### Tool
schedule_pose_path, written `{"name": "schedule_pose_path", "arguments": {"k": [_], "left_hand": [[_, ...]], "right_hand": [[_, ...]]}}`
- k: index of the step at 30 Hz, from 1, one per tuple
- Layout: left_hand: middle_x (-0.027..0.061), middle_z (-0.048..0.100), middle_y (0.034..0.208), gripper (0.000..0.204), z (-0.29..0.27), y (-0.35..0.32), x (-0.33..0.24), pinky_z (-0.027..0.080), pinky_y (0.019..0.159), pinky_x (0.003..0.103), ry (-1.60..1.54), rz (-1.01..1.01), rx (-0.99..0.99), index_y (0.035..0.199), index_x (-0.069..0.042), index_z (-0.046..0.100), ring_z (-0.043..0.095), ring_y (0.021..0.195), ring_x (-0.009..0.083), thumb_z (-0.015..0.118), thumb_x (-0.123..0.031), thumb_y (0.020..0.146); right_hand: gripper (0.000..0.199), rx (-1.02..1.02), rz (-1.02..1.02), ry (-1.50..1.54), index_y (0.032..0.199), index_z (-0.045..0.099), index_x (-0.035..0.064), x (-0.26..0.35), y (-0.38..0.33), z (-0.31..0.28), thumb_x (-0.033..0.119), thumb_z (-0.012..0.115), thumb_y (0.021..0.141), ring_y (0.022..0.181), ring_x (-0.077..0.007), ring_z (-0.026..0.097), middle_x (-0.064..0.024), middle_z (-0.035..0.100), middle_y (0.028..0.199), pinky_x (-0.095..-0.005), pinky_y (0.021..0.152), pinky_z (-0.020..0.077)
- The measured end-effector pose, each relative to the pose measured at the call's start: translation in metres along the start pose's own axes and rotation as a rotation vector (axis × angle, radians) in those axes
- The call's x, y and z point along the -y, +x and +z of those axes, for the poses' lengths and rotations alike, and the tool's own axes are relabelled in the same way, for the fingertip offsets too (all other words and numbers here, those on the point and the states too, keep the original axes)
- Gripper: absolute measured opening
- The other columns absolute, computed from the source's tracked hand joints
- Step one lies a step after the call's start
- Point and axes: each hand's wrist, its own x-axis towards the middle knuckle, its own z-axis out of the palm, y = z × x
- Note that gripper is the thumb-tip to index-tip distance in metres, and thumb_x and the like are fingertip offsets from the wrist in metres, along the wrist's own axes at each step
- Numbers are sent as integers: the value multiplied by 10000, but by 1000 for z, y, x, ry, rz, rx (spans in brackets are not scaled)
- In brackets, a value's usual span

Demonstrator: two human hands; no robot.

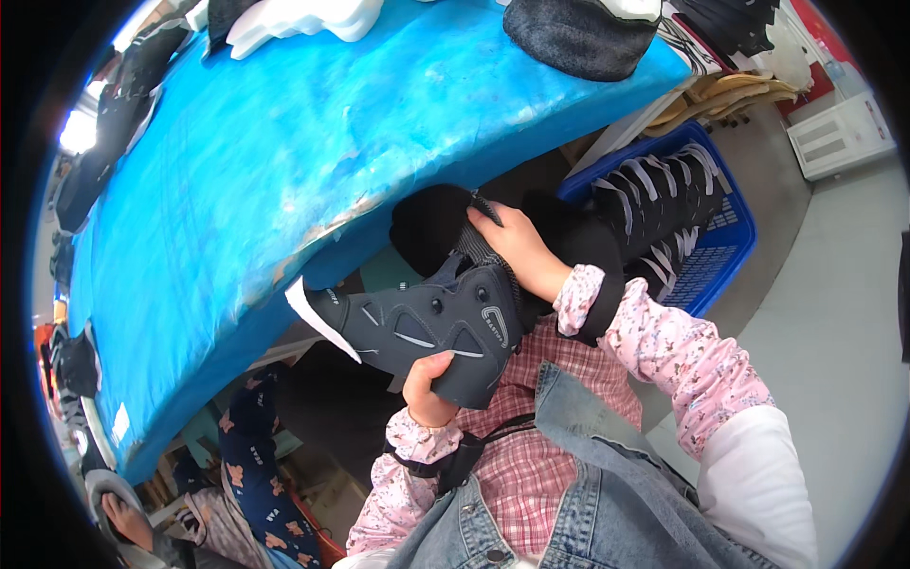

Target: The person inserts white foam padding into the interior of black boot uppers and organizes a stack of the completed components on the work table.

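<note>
Together, seen from the head camera, two bare hands steady a dark grey shoe upper (427, 327) in front of the worker's body, just beside the near edge of a blue table (284, 171). The left hand (431, 391) has its grip closed on the lower side of the upper, thumb laid over the outer face (the other fingers are hidden beneath it). The right hand (521, 251) pinches the striped lining (482, 248) near the top opening, thumb toward a black rounded flap (429, 228). The upper lies tilted, its toe end pointing left, where a white strip (320, 320) lines the edge.

The worker wears pink flowered sleeves (678, 370), a red checked apron (521, 493) and a denim vest (616, 493). To the right, a blue basket (741, 237) holds black shoe pieces (654, 190) crossed with pale laces. Beyond it, a white cabinet (839, 136) stands on the grey floor (815, 294).

Along the table's far side rest a stack of white pieces (303, 19) and a fuzzy black piece (573, 43). At lower left, a co-worker's hand (128, 522) touches a grey item (104, 486), near navy cloth (248, 446) printed with bears.
</note>
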Motion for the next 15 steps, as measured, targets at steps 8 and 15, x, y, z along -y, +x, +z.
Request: {"name": "schedule_pose_path", "arguments": {"k": [8, 15], "left_hand": [[164, 582, 1089, 446, -7, 18, -5, 471, 873, 354, -54, -155, 63, 1142, 81, 494, 589, 981, 272, 501, -150, 761], [161, 572, 1120, 487, -6, 4, -8, 460, 892, 355, 22, -168, 95, 1190, 64, 464, 585, 998, 265, 507, -169, 765]], "right_hand": [[293, -271, -158, 56, 875, 530, -31, -14, 4, 7, 253, 483, 929, 763, -454, 506, -266, 545, 760, -399, 638, 413], [314, -106, 96, 289, 928, 559, -48, -15, -7, 11, 262, 504, 923, 649, -180, 508, -141, 579, 710, -303, 635, 402]]}}
